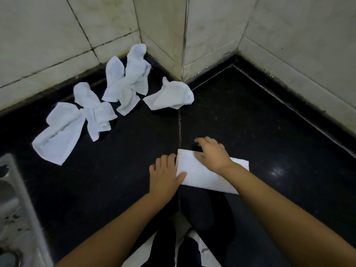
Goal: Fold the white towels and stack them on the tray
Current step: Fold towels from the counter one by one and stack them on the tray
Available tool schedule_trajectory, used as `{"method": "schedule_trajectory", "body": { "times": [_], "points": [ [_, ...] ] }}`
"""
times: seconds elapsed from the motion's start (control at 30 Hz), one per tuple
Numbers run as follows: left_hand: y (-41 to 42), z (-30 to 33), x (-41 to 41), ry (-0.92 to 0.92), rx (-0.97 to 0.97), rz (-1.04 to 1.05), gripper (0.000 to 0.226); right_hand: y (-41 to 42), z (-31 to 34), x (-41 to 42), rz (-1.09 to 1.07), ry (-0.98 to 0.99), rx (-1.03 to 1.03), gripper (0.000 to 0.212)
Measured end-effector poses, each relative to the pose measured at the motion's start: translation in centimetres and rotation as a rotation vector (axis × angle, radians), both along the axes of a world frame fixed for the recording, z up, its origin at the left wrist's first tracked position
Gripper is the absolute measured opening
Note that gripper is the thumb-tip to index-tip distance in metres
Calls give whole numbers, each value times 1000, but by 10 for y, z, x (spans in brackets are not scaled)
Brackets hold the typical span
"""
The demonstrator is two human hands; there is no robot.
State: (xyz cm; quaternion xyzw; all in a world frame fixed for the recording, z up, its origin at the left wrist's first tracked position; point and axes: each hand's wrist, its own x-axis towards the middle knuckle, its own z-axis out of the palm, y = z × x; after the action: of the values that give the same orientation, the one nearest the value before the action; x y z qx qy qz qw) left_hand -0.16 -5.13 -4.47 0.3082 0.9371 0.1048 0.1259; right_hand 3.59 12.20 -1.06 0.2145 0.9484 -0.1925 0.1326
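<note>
A folded white towel lies flat on the black counter near the front. My left hand rests at its left edge, thumb on the cloth. My right hand presses flat on its far part, fingers spread past the far edge. Several crumpled white towels lie at the back left: one nearest the left, another, a heap by the wall, and one by the corner. No tray is in sight.
Tiled walls close the counter at the back and the right, meeting in a jutting corner. A steel sink rim shows at the lower left. The counter's front edge sits at the bottom, with the floor below.
</note>
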Motion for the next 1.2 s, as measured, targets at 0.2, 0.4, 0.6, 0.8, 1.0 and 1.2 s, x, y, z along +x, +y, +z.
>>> {"method": "schedule_trajectory", "body": {
  "times": [0.2,0.4,0.6,0.8,1.0,1.2],
  "points": [
    [-9,-2,6,-49,-4,62,54,-26,-2,-36,132,-171,-73,28],
    [17,44,-18,-488,489,155,8,18,47,-6,-189,144,-520,17],
    [70,134,-33,-355,830,0,6,70,115,28,-355,630,-601,15],
    [51,145,2,-396,888,-112,4,50,132,83,-307,706,-666,18],
    [-1,75,43,-675,528,-138,2,9,54,159,-305,388,-760,7],
    [-12,46,48,-774,348,-143,9,-4,18,180,-337,215,-793,10]
  ]
}}
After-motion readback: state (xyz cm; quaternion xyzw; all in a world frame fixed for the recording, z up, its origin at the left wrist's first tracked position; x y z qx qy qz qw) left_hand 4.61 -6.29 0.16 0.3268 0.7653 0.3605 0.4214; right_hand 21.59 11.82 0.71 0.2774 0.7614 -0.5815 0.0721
